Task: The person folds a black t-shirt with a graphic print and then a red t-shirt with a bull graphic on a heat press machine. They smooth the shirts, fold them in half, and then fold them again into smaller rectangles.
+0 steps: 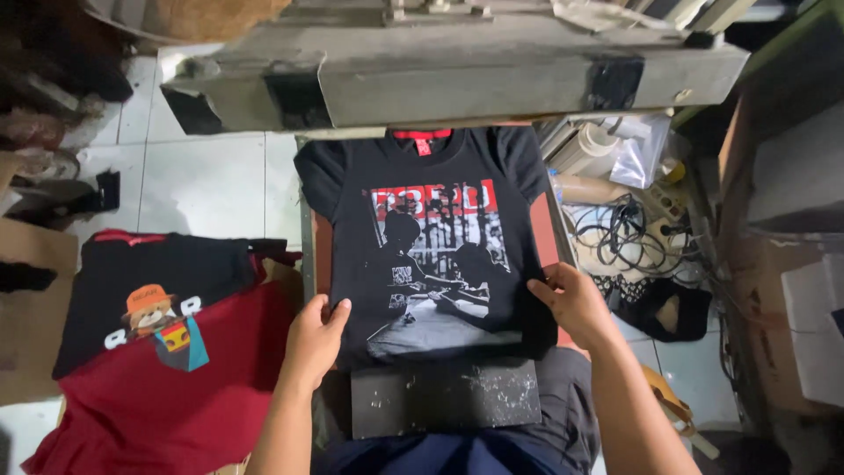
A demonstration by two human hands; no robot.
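A black t-shirt with a red, white and grey printed picture lies flat on the lower plate of a heat press. My left hand grips the shirt's lower left hem. My right hand pinches its lower right edge. The raised upper plate of the press hangs over the shirt's collar. A dark sheet flecked with white lies just below the shirt, between my forearms.
To the left lies a pile of shirts: a black one with a cartoon bear print over red ones. Tangled cables, a power strip and plastic bags sit to the right. Cardboard boxes stand at far right.
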